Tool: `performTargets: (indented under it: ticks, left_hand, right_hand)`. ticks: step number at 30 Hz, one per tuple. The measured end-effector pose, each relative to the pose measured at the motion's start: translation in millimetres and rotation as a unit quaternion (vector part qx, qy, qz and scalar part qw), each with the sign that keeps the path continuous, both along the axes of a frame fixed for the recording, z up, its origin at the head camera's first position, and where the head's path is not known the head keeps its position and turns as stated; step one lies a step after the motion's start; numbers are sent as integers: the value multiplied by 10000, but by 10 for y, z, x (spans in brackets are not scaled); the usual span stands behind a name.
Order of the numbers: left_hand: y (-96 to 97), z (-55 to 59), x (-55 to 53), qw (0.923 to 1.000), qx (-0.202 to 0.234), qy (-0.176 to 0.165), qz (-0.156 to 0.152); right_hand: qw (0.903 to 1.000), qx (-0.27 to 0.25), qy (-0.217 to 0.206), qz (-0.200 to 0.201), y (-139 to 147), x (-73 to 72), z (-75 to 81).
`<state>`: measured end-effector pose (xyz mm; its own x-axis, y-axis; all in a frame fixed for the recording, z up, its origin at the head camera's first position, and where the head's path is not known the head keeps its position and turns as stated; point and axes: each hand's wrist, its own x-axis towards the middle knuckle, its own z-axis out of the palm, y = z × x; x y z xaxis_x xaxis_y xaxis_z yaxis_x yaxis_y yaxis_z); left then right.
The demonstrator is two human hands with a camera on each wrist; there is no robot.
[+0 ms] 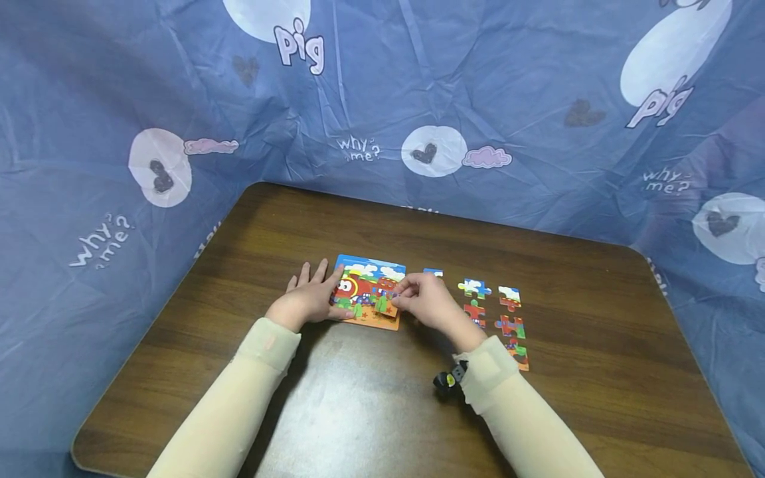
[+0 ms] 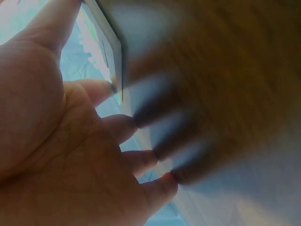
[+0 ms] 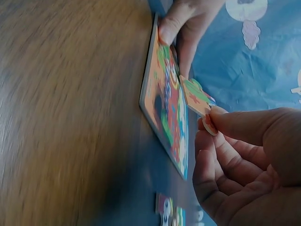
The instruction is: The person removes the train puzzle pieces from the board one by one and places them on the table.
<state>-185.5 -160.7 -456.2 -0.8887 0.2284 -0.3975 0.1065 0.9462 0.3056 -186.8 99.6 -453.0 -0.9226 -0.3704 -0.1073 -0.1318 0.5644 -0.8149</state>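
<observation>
A jigsaw board [image 1: 370, 322] with a colourful train picture lies on the wooden table. My left hand [image 1: 307, 300] is spread at its left side, thumb on the lower edge and forefinger by the upper left, the other fingertips on the table. Between thumb and forefinger my right hand [image 1: 427, 302] pinches a jigsaw piece [image 3: 195, 96] with orange ground and a green plant. That piece is held just above the board's lower right part, tilted in the right wrist view. In the left wrist view the board [image 2: 113, 52] shows only as an edge beside the fingers.
Several loose jigsaw pieces [image 1: 475, 287] lie in rough columns right of the board, some partly behind the right hand. A small black object [image 1: 445, 381] is by the right sleeve cuff. A blue printed cloth [image 1: 382, 99] hangs behind the table [image 1: 197, 372].
</observation>
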Motion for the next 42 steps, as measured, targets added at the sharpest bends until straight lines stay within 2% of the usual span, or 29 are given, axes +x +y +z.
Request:
performTargets:
  ticks: [5,18,23,36,42]
  left_hand:
    - [-12,-10,-5,10000,62,34,-26]
    - [-9,-18,-4,9999,120,-11,19]
    - [-20,-30,-19,10000,83,-18,2]
    - [-4,-62,-64,9998,100,-160,53]
    - [-7,-15,-38,9998,70,-165,25]
  right_hand:
    - [9999,48,-90,-17,153,8,11]
    - [9993,-39,-266,276,579,16,18]
    - [9988,69,-333,363,744,52,24]
    - [9977,395,-490,269,1183,151,82]
    - [9966,382,-626,388,1307,193,129]
